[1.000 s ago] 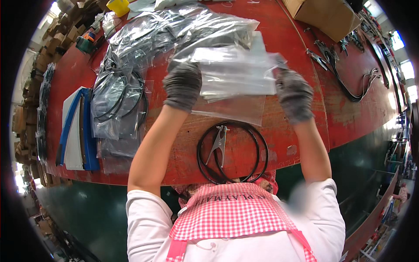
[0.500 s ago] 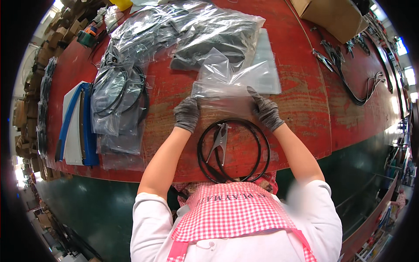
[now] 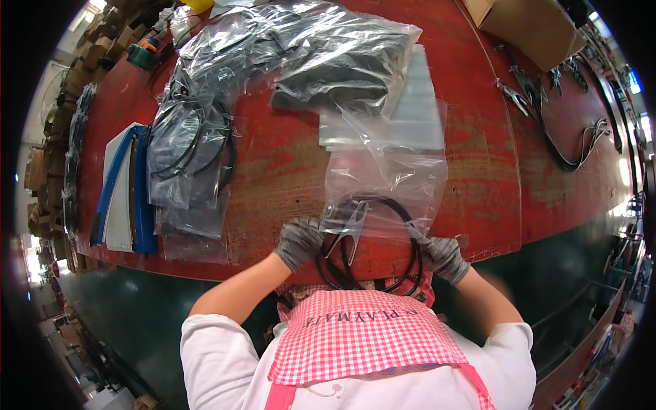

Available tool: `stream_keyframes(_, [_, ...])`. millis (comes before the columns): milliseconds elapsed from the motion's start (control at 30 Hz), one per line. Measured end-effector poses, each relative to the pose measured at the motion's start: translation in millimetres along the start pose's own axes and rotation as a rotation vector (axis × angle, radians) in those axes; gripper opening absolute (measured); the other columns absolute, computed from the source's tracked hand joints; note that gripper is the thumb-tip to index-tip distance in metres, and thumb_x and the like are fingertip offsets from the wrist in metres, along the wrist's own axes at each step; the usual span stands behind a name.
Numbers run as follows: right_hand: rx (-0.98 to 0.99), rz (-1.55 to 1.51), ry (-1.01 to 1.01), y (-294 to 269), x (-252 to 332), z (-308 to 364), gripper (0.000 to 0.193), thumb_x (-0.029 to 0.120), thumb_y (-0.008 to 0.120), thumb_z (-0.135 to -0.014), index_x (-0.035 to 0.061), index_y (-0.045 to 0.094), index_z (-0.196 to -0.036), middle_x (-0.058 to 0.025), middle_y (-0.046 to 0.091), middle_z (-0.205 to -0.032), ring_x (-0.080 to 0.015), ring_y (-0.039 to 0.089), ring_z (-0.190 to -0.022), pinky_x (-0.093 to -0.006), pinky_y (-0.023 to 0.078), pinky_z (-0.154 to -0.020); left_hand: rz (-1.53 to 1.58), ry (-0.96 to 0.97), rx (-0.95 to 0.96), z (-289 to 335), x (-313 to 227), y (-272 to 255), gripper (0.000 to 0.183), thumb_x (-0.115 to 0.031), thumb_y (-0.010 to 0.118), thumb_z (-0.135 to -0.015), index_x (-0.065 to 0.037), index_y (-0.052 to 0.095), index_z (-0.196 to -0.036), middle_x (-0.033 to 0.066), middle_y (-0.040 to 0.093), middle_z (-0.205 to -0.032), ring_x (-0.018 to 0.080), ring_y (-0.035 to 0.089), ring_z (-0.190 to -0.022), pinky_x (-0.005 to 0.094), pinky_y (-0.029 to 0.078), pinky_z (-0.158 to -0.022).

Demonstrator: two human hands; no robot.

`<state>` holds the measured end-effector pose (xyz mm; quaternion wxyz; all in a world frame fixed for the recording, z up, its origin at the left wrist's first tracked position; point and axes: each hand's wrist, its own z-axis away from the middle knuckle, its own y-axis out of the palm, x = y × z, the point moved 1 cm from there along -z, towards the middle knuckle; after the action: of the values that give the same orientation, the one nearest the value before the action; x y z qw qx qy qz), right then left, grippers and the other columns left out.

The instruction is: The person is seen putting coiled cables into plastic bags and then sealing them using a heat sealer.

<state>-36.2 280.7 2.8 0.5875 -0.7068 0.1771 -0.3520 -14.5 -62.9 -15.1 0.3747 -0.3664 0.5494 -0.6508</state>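
Fingers (image 3: 314, 233) of your left hand (image 3: 299, 246) and right hand (image 3: 443, 258) grip the near edge of the bag (image 3: 386, 171), over the cable (image 3: 418, 263) coiled on the desk (image 3: 273, 184); bagging seems in hand, the next move likely calling for a wide mouth around the cable.

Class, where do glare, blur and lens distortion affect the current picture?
In the head view, the fisheye lens bows the near edge of the red table; in the head view, white glare streaks the plastic-wrapped pile and the clear bag; in the head view, the right forearm's outer edge looks smeared.
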Motion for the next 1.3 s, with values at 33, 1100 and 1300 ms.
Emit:
stream_keyframes(33, [-0.035, -0.060, 0.015, 12.6, 0.2, 13.0, 0.065, 0.011, 0.055, -0.072, 0.0158, 0.036, -0.134, -0.0064, 0.050, -0.056, -0.0223, 0.052, -0.047, -0.0360, 0.040, -0.041, 0.070, -0.029, -0.018, 10.1, -11.5, -2.7, 0.027, -0.021, 0.048, -0.078, -0.012, 0.055, -0.103, 0.0042, 0.057, -0.074, 0.0200, 0.058, -0.069, 0.0359, 0.045, -0.052])
stream_keyframes(1100, [-0.199, -1.286, 0.225, -205.5, 103.6, -252.4, 0.024, 0.015, 0.054, -0.083, 0.0007, 0.061, -0.101, 0.0015, 0.048, -0.052, -0.0052, 0.042, -0.041, -0.0196, 0.031, -0.037, 1.232, -0.707, -0.593, 73.2, 174.7, -226.6, 0.015, -0.007, 0.051, -0.086, -0.006, 0.059, -0.098, -0.0002, 0.055, -0.066, 0.0046, 0.048, -0.053, 0.0202, 0.041, -0.047])
stream_keyframes(1300, [-0.259, -1.427, -0.153, -197.8, 195.8, -297.5, 0.018, 0.009, 0.054, -0.088, 0.0050, 0.061, -0.104, -0.0019, 0.060, -0.074, -0.0066, 0.055, -0.061, -0.0205, 0.045, -0.053, 0.797, -0.806, -1.250, 133.7, 242.5, -248.4, 0.012, -0.013, 0.053, -0.088, -0.007, 0.059, -0.096, 0.0003, 0.055, -0.067, 0.0040, 0.052, -0.058, 0.0200, 0.041, -0.047])
